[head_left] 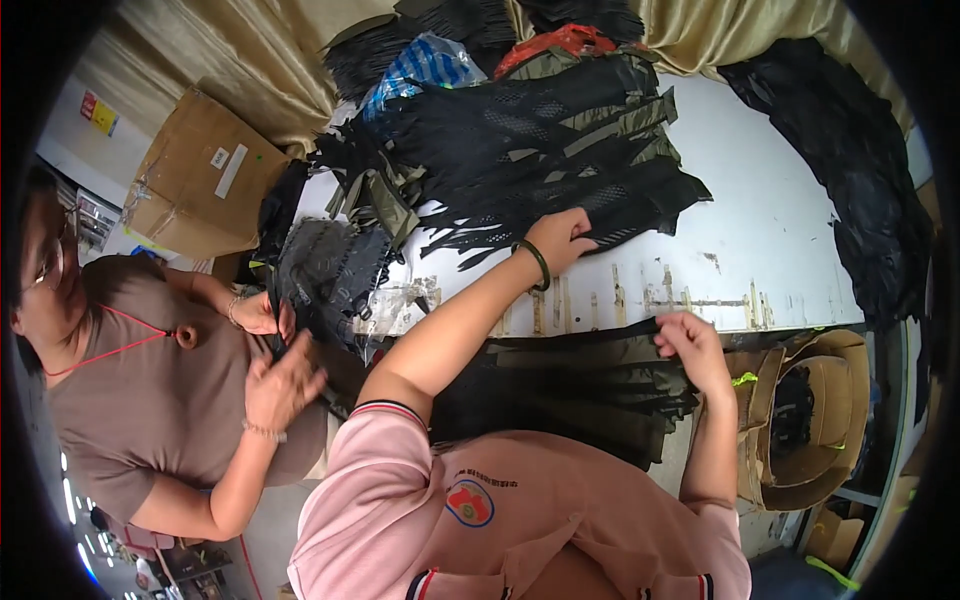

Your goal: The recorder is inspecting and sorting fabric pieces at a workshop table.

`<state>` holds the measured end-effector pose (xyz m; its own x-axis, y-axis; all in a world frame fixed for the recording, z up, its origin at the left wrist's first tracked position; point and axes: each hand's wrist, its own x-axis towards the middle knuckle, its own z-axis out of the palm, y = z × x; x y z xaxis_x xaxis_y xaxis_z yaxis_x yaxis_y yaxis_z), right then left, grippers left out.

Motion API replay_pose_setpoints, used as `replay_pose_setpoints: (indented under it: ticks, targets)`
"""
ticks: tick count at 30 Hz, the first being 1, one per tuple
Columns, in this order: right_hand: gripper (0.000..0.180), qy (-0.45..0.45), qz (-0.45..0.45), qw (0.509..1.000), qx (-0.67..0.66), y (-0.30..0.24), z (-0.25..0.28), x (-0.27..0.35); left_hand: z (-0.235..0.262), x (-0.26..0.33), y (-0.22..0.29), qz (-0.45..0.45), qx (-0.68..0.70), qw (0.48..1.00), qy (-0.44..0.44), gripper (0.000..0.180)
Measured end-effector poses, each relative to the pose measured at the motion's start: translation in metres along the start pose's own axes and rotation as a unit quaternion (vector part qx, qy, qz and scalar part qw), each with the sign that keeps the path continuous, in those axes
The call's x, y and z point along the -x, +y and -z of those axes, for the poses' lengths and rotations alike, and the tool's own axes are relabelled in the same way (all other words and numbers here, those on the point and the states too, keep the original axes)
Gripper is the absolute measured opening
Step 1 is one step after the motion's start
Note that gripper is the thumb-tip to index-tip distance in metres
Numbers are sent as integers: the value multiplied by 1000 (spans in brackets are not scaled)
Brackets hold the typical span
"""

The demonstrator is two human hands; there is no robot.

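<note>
My left hand (562,238), with a dark green bangle (540,268) on its wrist, reaches across to the near edge of a pile of black mesh fabric pieces (560,150) on the white table. Its fingers are curled against the pile; what they grip is hidden. Near the table's front edge, my right hand (692,345) is closed, thumb and fingers meeting at the upper right corner of a dark, olive-tinged fabric piece (570,385). That piece hangs in folds in front of me, its right end ragged.
At left, a co-worker's hands (280,385) handle a dark strip. Cardboard boxes stand at back left (205,175) and right (820,420). Black fabric (850,170) drapes over the table's (760,250) right side. Blue striped (425,68) and red plastic bags (560,45) lie behind.
</note>
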<state>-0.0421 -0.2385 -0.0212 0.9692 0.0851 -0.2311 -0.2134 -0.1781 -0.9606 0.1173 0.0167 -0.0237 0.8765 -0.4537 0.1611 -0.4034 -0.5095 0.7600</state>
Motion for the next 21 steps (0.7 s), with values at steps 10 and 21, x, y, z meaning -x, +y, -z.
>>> replay_pose_setpoints:
  ticks: [10, 21]
  targets:
    - [27, 27, -28, 822, -568, -5, -18, -82, 58, 101, 55, 102, 253, 881, -386, 21]
    - [28, -47, 106, 854, -507, -31, -83, -22, 10, 57, 74, 62, 388, 912, -120, 31]
